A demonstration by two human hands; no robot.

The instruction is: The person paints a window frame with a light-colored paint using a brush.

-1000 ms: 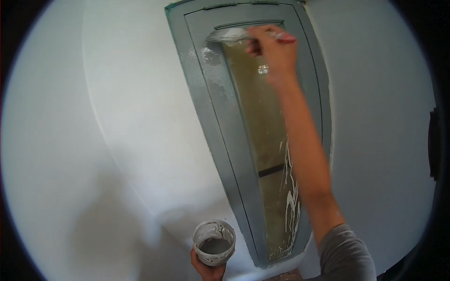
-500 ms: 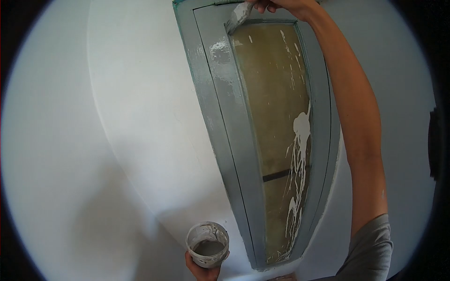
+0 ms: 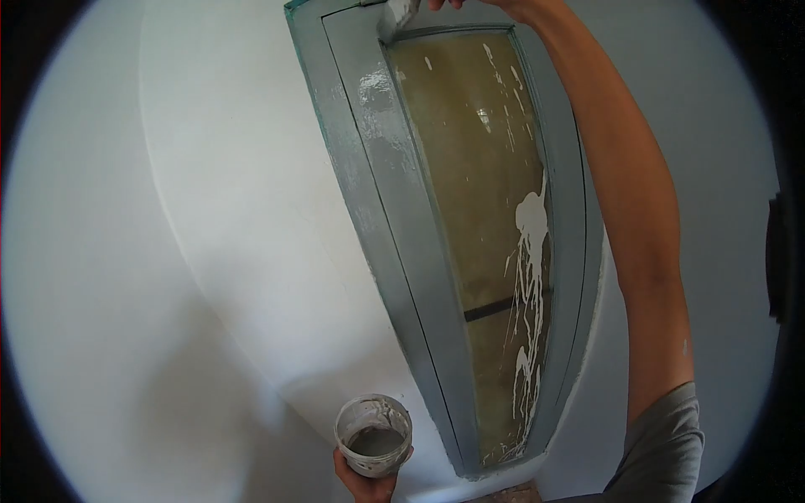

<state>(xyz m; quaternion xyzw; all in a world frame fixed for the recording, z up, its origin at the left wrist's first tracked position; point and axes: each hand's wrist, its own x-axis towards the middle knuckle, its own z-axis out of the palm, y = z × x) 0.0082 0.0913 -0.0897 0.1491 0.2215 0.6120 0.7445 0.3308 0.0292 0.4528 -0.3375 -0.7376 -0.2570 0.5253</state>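
At the top edge, my right hand [image 3: 457, 4] is partly cut off by the frame, its fingers closed round a paintbrush [image 3: 397, 17]. The grey-coated bristles touch the grey frame [image 3: 377, 109] near the upper left corner of the glass pane [image 3: 461, 176]. White paint splashes and drips [image 3: 530, 220] run down the right side of the glass. Low in the view, my left hand [image 3: 366, 486] grips a clear round tub [image 3: 373, 436] from below, with grey paint inside and smears on its walls.
A pale wall [image 3: 243, 168] lies left of the frame, with a soft shadow low on it. Another bluish wall [image 3: 713, 168] is at the right, behind my raised right arm. A dark object [image 3: 776, 258] sits at the far right edge.
The view has shifted, so the window frame's top appears further left. The brush and my right hand appear further left and higher, partly leaving the view. The tub is nearly unmoved.
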